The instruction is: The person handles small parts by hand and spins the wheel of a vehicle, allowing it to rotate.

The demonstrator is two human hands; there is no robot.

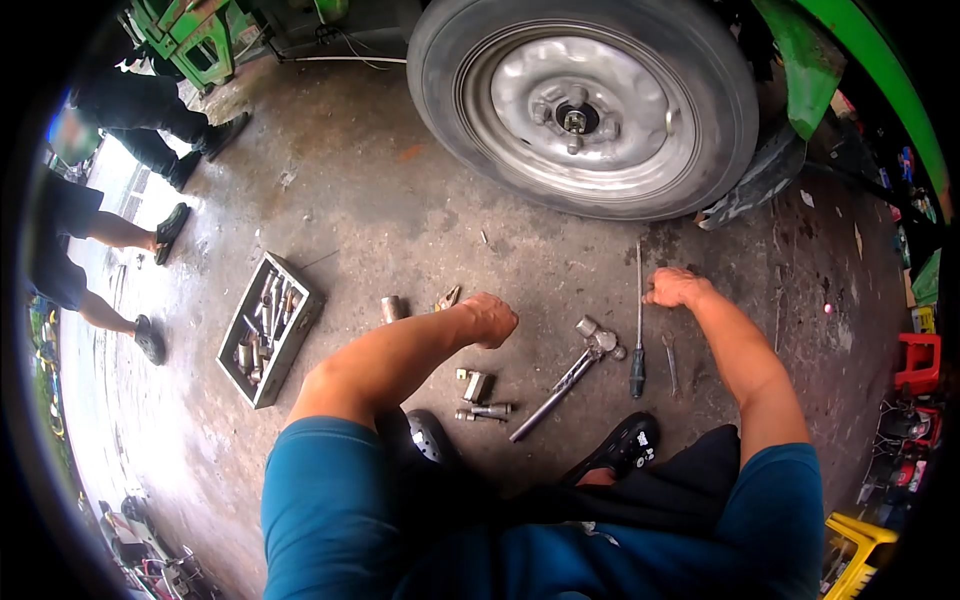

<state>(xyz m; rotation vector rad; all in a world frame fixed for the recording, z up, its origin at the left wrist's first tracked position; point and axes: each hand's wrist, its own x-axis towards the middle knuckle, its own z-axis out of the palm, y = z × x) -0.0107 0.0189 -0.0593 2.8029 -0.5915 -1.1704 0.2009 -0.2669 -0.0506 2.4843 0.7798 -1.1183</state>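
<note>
My right hand (678, 288) is closed, its fingertips at the shaft of a long screwdriver (637, 372) with a dark handle. Beside that screwdriver lies a small wrench (671, 362). My left hand (490, 320) is curled closed over the floor; its palm is hidden. Just left of it are pliers (449, 297), partly covered by the hand, and a metal socket (392, 308). Between my hands lie a ball-peen hammer (603, 344) and a long metal bar (555, 395), with a large socket (587, 326) close by. Smaller metal pieces (480, 386) sit near my left shoe.
A wheel (590, 110) on a green vehicle stands ahead. To the left is a metal tray (311, 312) full of sockets and tools. Two people's legs (120, 230) show at far left. A red stool (918, 365) and a yellow one (858, 545) are at right.
</note>
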